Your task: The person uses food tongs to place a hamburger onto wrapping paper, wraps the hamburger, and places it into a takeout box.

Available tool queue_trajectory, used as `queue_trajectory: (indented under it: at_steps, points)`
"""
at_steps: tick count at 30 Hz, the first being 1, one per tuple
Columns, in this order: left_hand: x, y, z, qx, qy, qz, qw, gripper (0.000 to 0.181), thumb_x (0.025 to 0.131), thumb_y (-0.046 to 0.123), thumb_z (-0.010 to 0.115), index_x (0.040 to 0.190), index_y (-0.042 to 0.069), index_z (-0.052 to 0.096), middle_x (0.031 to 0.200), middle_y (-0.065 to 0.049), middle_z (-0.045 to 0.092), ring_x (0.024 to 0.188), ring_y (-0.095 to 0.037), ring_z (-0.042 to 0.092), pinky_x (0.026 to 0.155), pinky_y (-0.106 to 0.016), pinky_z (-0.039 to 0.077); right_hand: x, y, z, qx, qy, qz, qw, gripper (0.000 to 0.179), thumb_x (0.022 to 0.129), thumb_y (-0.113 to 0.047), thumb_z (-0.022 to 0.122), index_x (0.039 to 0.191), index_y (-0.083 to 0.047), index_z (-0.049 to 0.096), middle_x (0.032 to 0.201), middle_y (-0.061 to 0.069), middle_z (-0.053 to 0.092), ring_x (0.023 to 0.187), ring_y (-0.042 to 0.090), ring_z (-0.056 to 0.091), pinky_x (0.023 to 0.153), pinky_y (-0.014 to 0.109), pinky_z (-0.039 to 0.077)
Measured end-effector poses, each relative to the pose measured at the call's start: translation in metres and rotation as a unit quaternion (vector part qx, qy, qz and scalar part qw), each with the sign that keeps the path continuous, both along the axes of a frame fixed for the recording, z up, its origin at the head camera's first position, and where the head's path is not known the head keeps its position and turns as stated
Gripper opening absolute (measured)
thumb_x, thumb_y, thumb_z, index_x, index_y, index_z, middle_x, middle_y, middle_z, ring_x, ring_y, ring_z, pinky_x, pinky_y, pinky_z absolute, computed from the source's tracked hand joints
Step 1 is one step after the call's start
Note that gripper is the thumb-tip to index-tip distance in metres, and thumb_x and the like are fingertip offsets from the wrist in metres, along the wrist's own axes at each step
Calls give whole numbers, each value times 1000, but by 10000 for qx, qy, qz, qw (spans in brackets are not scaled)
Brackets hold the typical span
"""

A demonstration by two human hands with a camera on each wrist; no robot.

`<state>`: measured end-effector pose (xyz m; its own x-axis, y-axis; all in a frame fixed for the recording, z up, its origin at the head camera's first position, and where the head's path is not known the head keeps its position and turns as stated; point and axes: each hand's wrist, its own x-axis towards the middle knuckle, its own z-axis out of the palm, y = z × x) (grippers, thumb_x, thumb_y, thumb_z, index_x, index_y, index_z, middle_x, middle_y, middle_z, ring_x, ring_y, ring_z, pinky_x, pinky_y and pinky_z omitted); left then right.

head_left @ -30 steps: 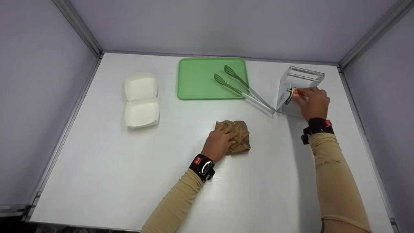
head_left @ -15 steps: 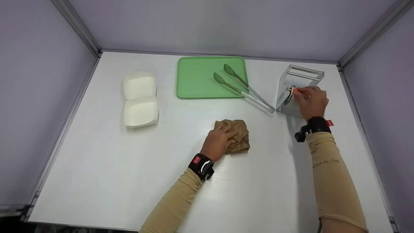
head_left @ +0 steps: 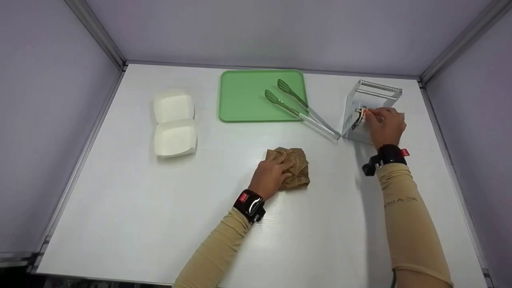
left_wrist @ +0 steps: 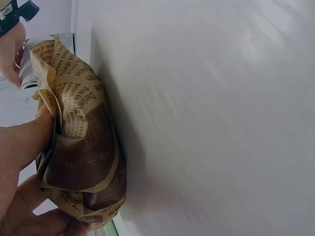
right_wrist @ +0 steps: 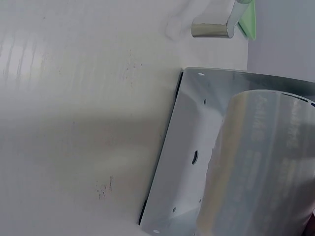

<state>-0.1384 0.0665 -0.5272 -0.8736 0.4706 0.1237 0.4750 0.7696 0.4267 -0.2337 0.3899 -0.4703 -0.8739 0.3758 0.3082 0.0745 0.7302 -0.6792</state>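
Observation:
My left hand [head_left: 269, 179] rests on a parcel wrapped in brown printed paper [head_left: 299, 168], fingers spread over its folded top. The left wrist view shows my thumb pressing on a fold of the parcel [left_wrist: 81, 142], other fingers reaching over it farther along. At the table's right, my right hand [head_left: 387, 126] is at a grey metal tape dispenser [head_left: 374, 100], thumb and fingertips pinching an orange bit at the side of the tape roll [head_left: 357, 120]. In the right wrist view the wide, printed tape roll [right_wrist: 266, 157] fills the dispenser; most of my right hand is hidden there.
A green tray [head_left: 244, 96] lies at the back middle. Metal tongs with pale handles [head_left: 320, 126] rest partly on it, their joined end close to the dispenser. An open white clamshell box [head_left: 175, 138] stands at the left. Walls edge the table at the back and sides.
My right hand and wrist have shifted slightly left at the tape roll, and its forearm has swung slightly left. My left hand stays on the parcel.

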Motion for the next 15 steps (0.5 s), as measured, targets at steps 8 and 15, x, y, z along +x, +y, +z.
queue_trajectory:
  at_steps: [8, 15]
  points:
    - [0, 0, 0, 33, 97, -16, 9999, 44, 95, 36, 66, 137, 22, 65, 150, -8, 56, 139, -39, 51, 101, -53, 53, 0, 0, 0, -56, 93, -90, 9999, 30, 97, -24, 69, 108, 3, 77, 118, 23, 69, 117, 41, 54, 110, 56, 32]
    - [1, 1, 0, 55, 93, -10, 9999, 45, 95, 36, 67, 137, 22, 65, 150, -8, 56, 140, -38, 51, 103, -52, 53, -1, -2, 4, -126, -111, -332, 9993, 34, 100, -26, 63, 110, 4, 75, 118, 22, 70, 114, 37, 53, 112, 52, 32]
